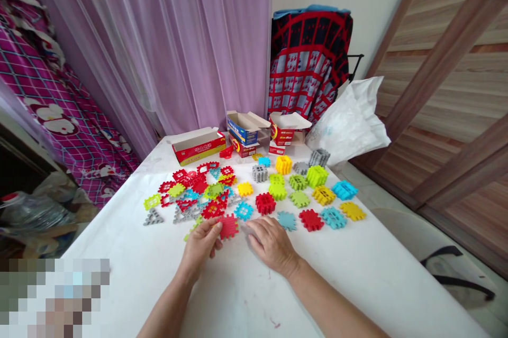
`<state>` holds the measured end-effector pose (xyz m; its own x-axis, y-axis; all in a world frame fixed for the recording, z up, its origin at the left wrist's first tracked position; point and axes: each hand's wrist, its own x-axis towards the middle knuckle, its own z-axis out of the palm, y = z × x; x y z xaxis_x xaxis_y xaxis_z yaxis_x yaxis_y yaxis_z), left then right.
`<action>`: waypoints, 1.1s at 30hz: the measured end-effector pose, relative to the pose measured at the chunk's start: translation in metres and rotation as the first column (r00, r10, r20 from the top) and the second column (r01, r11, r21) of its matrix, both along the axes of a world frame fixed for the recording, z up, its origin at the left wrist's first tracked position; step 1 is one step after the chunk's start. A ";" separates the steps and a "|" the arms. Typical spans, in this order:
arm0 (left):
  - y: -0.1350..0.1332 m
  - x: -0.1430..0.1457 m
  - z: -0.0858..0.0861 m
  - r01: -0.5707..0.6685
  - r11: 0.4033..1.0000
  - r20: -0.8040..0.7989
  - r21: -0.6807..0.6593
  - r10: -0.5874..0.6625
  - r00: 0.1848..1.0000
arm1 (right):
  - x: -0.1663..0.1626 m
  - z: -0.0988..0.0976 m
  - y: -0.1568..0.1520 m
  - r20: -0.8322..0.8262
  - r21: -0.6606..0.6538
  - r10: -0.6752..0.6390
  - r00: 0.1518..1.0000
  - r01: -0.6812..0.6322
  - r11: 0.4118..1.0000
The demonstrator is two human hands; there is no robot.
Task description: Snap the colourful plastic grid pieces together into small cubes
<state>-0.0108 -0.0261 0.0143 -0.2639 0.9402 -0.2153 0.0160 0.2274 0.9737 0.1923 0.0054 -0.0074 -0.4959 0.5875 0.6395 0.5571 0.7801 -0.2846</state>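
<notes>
My left hand (201,245) pinches a flat red toothed building tile (229,226) just above the white table (159,274). My right hand (271,243) lies palm down beside it, fingers curled over a grey piece (248,229) that is mostly hidden. Just beyond both hands lies a spread of interlocking plastic pieces: flat red, green, blue and yellow tiles (198,190) on the left, assembled cubes such as a red one (265,203), a green one (316,175) and a yellow one (283,164) on the right. Grey triangles (153,217) lie at the left.
Three open cardboard boxes (199,146) (244,130) (284,131) stand at the table's far edge, with a white plastic bag (349,121) at the far right. A purple curtain (178,42) hangs behind. A chair (436,253) stands to the right of the table.
</notes>
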 end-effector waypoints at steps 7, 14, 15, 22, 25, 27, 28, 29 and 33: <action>0.002 -0.001 -0.005 0.031 1.000 -0.007 0.006 -0.031 1.000 | -0.007 -0.001 -0.001 0.021 0.011 -0.017 1.000 0.017 1.000; -0.001 0.002 -0.003 0.094 0.996 -0.020 0.007 -0.093 0.995 | -0.022 0.000 -0.001 0.047 0.003 -0.007 0.999 0.006 1.000; -0.001 0.002 -0.002 0.101 0.995 -0.034 0.002 -0.101 0.994 | -0.023 0.001 -0.001 0.051 -0.003 0.001 0.999 -0.001 1.000; -0.004 0.003 0.003 0.158 0.987 -0.118 0.001 -0.157 0.981 | -0.022 0.009 -0.003 0.055 -0.081 0.025 0.998 -0.021 0.996; -0.004 0.004 0.004 0.182 0.982 -0.112 0.044 -0.176 0.978 | -0.023 0.010 -0.005 0.041 -0.110 0.019 0.999 -0.015 0.994; -0.005 0.003 0.005 0.206 0.976 -0.121 0.066 -0.197 0.973 | -0.023 0.011 -0.008 0.036 -0.113 0.009 0.999 -0.005 0.994; -0.006 0.003 0.006 0.219 0.973 -0.131 0.068 -0.209 0.969 | -0.022 0.012 -0.009 0.035 -0.111 0.001 0.999 0.003 0.994; -0.007 0.002 0.006 0.227 0.972 -0.139 0.066 -0.216 0.966 | -0.019 0.013 -0.011 0.031 -0.108 -0.011 0.999 0.014 0.994; -0.009 -0.003 0.006 0.222 0.974 -0.132 0.044 -0.215 0.968 | 0.023 0.022 -0.008 -0.031 -0.127 -0.143 0.989 0.138 0.982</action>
<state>-0.0134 -0.0350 0.0206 -0.0721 0.9880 -0.1367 0.1817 0.1478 0.9722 0.2150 -0.0024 0.0144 -0.3787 0.7255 0.5747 0.6449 0.6522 -0.3984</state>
